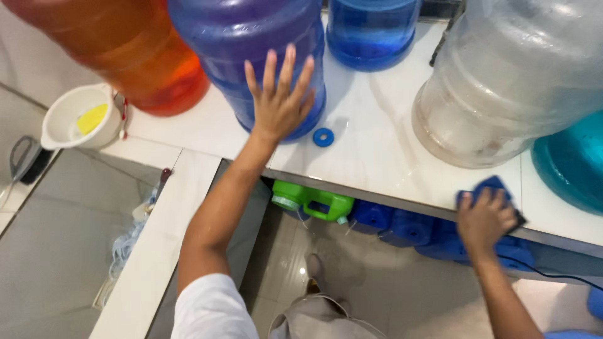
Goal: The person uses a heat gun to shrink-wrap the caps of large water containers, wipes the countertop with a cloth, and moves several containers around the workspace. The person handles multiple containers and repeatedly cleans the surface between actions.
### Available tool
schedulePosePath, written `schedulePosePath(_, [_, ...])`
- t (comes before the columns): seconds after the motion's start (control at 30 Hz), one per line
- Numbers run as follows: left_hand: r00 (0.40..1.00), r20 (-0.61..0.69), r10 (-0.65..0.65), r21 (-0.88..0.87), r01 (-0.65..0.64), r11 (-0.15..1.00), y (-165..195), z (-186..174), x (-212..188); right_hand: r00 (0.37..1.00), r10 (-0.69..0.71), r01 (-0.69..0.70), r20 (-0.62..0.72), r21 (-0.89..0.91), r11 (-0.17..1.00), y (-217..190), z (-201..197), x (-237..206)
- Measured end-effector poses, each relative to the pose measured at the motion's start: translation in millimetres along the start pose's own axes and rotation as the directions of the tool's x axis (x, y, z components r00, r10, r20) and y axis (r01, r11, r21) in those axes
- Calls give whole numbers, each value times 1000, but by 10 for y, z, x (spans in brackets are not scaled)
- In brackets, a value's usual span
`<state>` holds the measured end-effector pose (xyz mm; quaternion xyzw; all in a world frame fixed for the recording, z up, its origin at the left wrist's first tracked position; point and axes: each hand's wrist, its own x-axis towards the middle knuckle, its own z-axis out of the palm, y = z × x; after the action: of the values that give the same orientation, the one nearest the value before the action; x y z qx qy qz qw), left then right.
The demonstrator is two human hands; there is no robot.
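My left hand (pixel 278 100) lies flat, fingers spread, against the side of a large blue water jug (pixel 245 44) standing on the white counter (pixel 377 144). My right hand (pixel 485 216) presses a blue cloth (pixel 491 186) onto the counter's front edge, just below a cloudy clear jug (pixel 502 75). A small blue ring-shaped cap (pixel 323 137) rests on the counter to the right of my left hand.
An orange jug (pixel 125 44) stands at the left, another blue jug (pixel 370 31) at the back, a teal one (pixel 575 163) at far right. A white bowl (pixel 78 116) holds a yellow sponge. Under the counter lie a green canister (pixel 312 202) and blue containers (pixel 408 226).
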<state>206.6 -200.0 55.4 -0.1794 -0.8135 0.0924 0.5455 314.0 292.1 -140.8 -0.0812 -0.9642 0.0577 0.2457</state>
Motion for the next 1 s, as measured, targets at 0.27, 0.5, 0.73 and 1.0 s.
schedulePosePath(0.27, [993, -111, 46, 296, -11, 955, -406, 228, 506, 915, -370, 344, 158, 169, 923, -1853, 149, -30])
schedulePosePath(0.5, [988, -98, 119, 220, -95, 971, -902, 286, 162, 888, -404, 350, 221, 246, 904, -2293, 366, 545])
schedulePosePath(0.73, [963, -111, 247, -17, -250, 968, -2333, 114, -160, 892, -395, 350, 221, 217, 911, -2578, 351, 908])
schedulePosePath(1.0, [989, -45, 141, -248, -148, 957, -2760, 204, -567, 808, -550, 454, 214, 369, 811, -3425, 341, 720])
